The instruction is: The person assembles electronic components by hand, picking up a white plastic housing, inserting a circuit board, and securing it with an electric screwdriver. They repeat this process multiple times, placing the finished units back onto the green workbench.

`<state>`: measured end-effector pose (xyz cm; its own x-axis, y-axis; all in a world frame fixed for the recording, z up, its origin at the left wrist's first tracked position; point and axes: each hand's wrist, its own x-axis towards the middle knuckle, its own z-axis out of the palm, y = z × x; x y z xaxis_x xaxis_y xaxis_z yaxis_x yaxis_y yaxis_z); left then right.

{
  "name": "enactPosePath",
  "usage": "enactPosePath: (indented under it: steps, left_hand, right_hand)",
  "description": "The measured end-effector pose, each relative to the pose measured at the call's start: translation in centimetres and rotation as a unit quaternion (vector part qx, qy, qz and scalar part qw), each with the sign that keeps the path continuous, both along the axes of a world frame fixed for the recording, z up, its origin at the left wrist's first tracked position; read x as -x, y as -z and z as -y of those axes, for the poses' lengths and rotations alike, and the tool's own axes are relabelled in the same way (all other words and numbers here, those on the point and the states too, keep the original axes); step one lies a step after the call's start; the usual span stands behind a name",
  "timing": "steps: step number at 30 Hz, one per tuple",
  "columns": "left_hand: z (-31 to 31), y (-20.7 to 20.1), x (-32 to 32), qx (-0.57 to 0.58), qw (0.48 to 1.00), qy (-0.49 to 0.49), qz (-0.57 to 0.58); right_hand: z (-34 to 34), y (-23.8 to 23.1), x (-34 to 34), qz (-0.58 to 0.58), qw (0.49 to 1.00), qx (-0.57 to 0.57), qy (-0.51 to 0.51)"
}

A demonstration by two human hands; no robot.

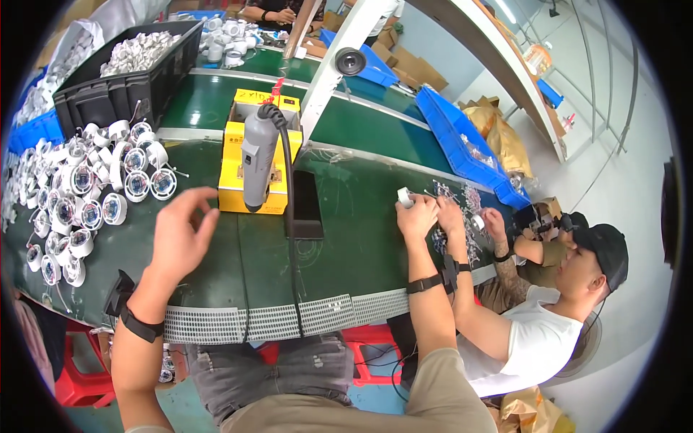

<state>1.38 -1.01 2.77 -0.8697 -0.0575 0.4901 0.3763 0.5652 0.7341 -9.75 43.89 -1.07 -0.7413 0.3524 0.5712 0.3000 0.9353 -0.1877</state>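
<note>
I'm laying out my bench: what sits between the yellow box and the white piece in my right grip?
In the head view, from yellow box to white piece: black cable, flat black slab, green worktop.

Wall: pale blue wall [435, 45] | Light: lit tube lamp [503, 10], upper right | Furniture: green-topped workbench [350, 267], red plastic stool [83, 364] lower left | Floor: pale expanse [603, 169] at right, probably floor

An assembly workshop. We recognise it by the long green desk [354, 270], heaped white round housings [113, 208], a black crate [108, 103], blue trays [442, 121], a yellow tool stand [231, 169] and a co-worker [530, 339] alongside; the brown shapes [419, 68] behind, indistinct here, are probably cardboard cartons.
</note>
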Motion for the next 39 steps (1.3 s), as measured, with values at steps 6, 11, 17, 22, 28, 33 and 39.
enactPosePath:
  steps: [6,11,17,22,28,33,39]
  left_hand:
    - [-0.5,0.7,-0.5,-0.223,0.891,0.253,0.303]
    - [-1.7,1.4,-0.9,-0.346,0.773,0.419,0.327]
    - [-1.5,1.7,-0.6,-0.475,0.694,0.436,0.322]
    - [-0.4,1.6,-0.4,-0.49,0.696,0.452,0.267]
    - [-0.7,1.7,-0.3,-0.448,0.724,0.437,0.29]
    - [-0.5,1.6,-0.2,-0.476,0.742,0.39,0.265]
    - [-1.1,2.2,0.1,-0.47,0.763,0.377,0.236]
  right_hand:
    - [6.6,-1.2,-3.1,-0.119,0.949,-0.039,-0.291]
    - [17.1,-4.2,-9.9,-0.172,0.839,-0.037,-0.515]
    - [23.2,-4.0,-10.8,-0.189,0.748,-0.01,-0.637]
    - [22.3,-5.1,-7.9,-0.117,0.699,0.13,-0.693]
    - [20.8,-4.9,-6.7,0.046,0.647,0.209,-0.731]
    - [21.1,-4.7,-7.5,0.004,0.648,0.239,-0.723]
    - [21.9,-4.0,-9.7,0.175,0.541,0.583,-0.58]
